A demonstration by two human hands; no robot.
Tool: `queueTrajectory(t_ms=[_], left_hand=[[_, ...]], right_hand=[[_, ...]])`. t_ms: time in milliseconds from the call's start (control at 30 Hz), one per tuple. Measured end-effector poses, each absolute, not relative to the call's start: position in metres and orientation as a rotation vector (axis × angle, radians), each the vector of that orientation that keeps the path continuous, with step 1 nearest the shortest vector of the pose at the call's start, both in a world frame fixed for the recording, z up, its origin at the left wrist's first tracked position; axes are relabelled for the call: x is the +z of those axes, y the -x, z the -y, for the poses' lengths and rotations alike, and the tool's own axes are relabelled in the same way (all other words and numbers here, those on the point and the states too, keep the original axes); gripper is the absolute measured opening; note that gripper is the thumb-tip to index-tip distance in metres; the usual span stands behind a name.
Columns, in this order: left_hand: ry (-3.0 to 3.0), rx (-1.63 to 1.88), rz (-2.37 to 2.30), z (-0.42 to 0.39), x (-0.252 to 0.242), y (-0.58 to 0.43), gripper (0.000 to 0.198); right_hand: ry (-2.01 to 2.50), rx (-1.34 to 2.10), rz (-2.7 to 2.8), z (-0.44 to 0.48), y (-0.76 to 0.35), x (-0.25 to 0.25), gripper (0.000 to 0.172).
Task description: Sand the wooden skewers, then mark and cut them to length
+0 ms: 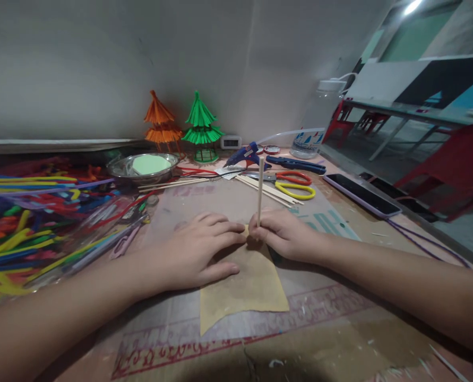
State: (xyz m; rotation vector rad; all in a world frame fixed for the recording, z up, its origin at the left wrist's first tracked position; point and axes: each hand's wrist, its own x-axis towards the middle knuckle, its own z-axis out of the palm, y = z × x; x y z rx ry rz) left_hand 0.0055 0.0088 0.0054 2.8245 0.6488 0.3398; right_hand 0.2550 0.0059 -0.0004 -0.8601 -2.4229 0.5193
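Note:
A tan sheet with an uneven lower edge, perhaps sandpaper (244, 292), lies flat on the covered work surface. My left hand (204, 246) rests on its left side, fingers spread and holding nothing. A thin wooden stick (260, 191) stands nearly upright in my right hand (280, 231), pinched between thumb and fingers. The fist is low over the sheet's upper right corner. The stick's lower end is hidden by my fingers, so I cannot tell whether it touches the sheet. Behind the right hand lie several more wooden sticks (268, 192).
Coloured pipe cleaners (13, 228) heap up at left, near a metal dish (119, 168). Orange (160, 119) and green (200, 122) tiered models stand by the wall. A blue glue gun (242, 155), scissors (295, 188), a phone (359, 195) and a clear jug (310, 122) are behind and right.

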Motion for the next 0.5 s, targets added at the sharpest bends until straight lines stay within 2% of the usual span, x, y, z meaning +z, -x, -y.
queueTrajectory(t_ms=[67,233,367,500], left_hand=[[-2.832,0.325,-0.641,-0.0087,0.0060,-0.0056,0.048],[-2.840,0.300,-0.666,-0.0085,0.0066,-0.0050,0.048],[-2.830,0.327,-0.641,-0.0087,0.0062,-0.0049,0.047],[-2.850,0.318,-0.666,-0.0093,0.0047,-0.0047,0.048]], right_hand=[[0.829,0.585,2.420,-0.0063,-0.2554,-0.0010,0.026],[0.925,0.495,2.404,-0.0060,-0.2558,-0.0002,0.026],[0.849,0.592,2.418,-0.0049,-0.2544,0.0006,0.024],[0.940,0.452,2.411,-0.0055,-0.2546,-0.0013,0.023]])
